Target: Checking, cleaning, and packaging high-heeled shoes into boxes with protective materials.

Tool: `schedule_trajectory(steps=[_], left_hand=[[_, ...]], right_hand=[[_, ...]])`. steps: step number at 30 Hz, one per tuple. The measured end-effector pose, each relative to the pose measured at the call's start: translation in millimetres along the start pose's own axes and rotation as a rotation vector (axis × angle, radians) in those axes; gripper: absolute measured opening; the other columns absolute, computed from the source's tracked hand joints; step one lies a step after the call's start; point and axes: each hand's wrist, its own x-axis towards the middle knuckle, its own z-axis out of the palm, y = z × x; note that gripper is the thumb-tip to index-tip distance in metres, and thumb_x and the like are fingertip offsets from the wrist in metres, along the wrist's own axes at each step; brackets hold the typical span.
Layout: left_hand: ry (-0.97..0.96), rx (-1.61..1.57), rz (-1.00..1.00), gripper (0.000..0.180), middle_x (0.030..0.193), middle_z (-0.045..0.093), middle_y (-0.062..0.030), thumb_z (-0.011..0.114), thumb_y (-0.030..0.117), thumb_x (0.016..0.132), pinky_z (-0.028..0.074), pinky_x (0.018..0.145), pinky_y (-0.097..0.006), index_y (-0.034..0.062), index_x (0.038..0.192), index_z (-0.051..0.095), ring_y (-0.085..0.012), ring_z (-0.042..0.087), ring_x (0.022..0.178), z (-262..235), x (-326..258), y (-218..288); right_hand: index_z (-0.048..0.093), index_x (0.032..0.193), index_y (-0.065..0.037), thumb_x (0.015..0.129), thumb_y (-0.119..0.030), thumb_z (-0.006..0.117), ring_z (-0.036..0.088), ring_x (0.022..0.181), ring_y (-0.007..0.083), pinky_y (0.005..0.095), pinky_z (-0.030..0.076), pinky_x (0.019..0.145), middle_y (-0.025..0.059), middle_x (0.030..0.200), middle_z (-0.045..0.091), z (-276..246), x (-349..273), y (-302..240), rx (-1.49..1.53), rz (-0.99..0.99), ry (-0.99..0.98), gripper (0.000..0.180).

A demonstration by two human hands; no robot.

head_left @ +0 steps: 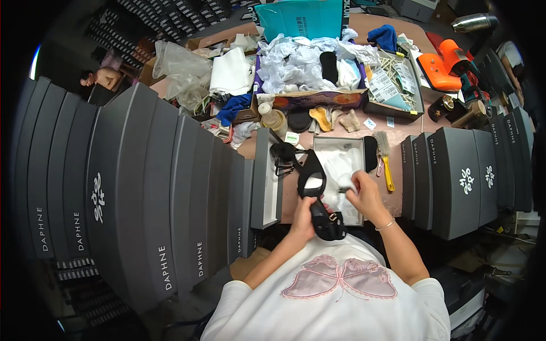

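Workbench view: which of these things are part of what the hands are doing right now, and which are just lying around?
In use:
- black shoe, held by left hand
- white tissue, pinched by right hand
- open shoebox beneath them

Lying about:
- yellow brush
- stacked grey boxes
- crumpled paper pile
- orange tool
- teal bag

A brown worktable carried an open grey shoe box lined with white tissue. Just right of the box lay a yellow-handled brush, with upright grey boxes beyond it; left of it stood the grey box lid. Behind the box sat a tape roll, shoe inserts and a paper-filled carton.
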Motion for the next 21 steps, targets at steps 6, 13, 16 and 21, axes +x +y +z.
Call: schedule_trajectory(steps=[6, 13, 16, 21], left_hand=[[-0.098, -0.056, -0.077, 0.036, 0.096, 0.066, -0.0093, 0.046, 0.032, 0.092, 0.055, 0.078, -0.039, 0.0044, 0.114, 0.057, -0.0229, 0.065, 0.085, -6, -5, 10], [-0.147, -0.022, -0.034, 0.056, 0.099, 0.060, -0.0046, 0.044, 0.057, 0.094, 0.054, 0.075, -0.036, 0.0065, 0.116, 0.054, -0.0161, 0.061, 0.088, 20, -26, 8], [-0.126, 0.092, 0.073, 0.042, 0.098, 0.055, -0.0043, 0.051, 0.041, 0.097, 0.055, 0.065, -0.032, 0.0121, 0.123, 0.038, -0.0144, 0.061, 0.077, 19, -42, -19], [-0.021, -0.022, 0.087, 0.035, 0.096, 0.054, -0.0077, 0.052, 0.035, 0.097, 0.055, 0.061, -0.035, 0.0106, 0.120, 0.040, -0.0182, 0.060, 0.071, 4, -36, -15]], right_hand=[[0.052, 0.095, -0.002, 0.075, -0.005, 0.067, 0.058, 0.075, 0.0360, 0.0421, 0.048, 0.066, 0.0177, 0.084, 0.056, 40, 17, 59, -0.224, -0.063, 0.011, 0.025], [0.057, 0.101, -0.009, 0.077, -0.008, 0.063, 0.060, 0.077, 0.0317, 0.0412, 0.048, 0.066, 0.0117, 0.091, 0.059, 31, 17, -27, -0.222, -0.253, -0.149, 0.025], [0.057, 0.109, -0.013, 0.078, -0.006, 0.055, 0.056, 0.097, 0.0290, 0.0399, 0.044, 0.076, 0.0097, 0.109, 0.056, 59, 32, -21, -0.363, -0.304, 0.099, 0.031], [0.024, 0.149, -0.016, 0.075, -0.004, 0.061, 0.042, 0.125, 0.0397, 0.0451, 0.039, 0.100, 0.0235, 0.145, 0.031, 69, 32, -18, -0.256, -0.069, -0.325, 0.083]])
